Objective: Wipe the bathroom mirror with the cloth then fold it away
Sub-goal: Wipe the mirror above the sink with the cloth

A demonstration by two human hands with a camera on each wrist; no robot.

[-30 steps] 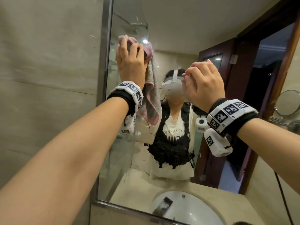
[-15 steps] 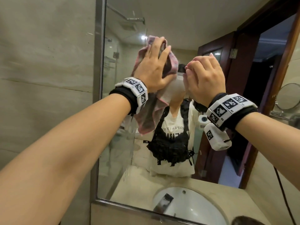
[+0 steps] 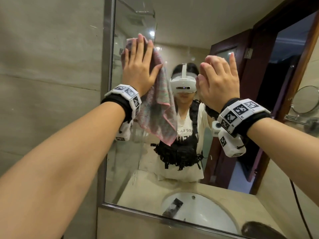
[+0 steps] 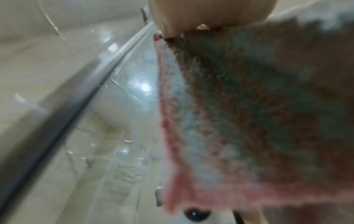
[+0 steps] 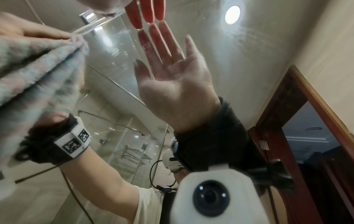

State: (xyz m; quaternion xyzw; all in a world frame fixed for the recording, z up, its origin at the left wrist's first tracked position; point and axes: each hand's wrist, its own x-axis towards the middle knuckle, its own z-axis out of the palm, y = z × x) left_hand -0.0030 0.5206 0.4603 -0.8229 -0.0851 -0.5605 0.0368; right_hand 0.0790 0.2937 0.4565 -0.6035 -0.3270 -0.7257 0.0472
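A pink and green cloth (image 3: 159, 116) is spread on the bathroom mirror (image 3: 179, 38) near its upper left. My left hand (image 3: 139, 66) presses it flat against the glass with straight fingers, and the lower half hangs loose below the wrist. In the left wrist view the cloth (image 4: 249, 106) fills the right side under my palm (image 4: 201, 12). My right hand (image 3: 219, 78) is raised beside it, holding nothing. The straight fingertips (image 5: 147, 13) touch the glass and meet their reflection. The cloth (image 5: 38, 68) shows at the left of that view.
The mirror's metal frame (image 3: 108, 100) borders a beige tiled wall (image 3: 51, 83) on the left. A white sink (image 3: 198, 209) and a wooden door (image 3: 276, 75) are reflected. A round mirror on an arm (image 3: 304, 100) hangs at the right. A ledge (image 3: 138, 226) runs below the mirror.
My left hand swept the cloth right across the glass, then back to the upper left, and now lies flatter. The right hand's curled fingers have straightened against the mirror.
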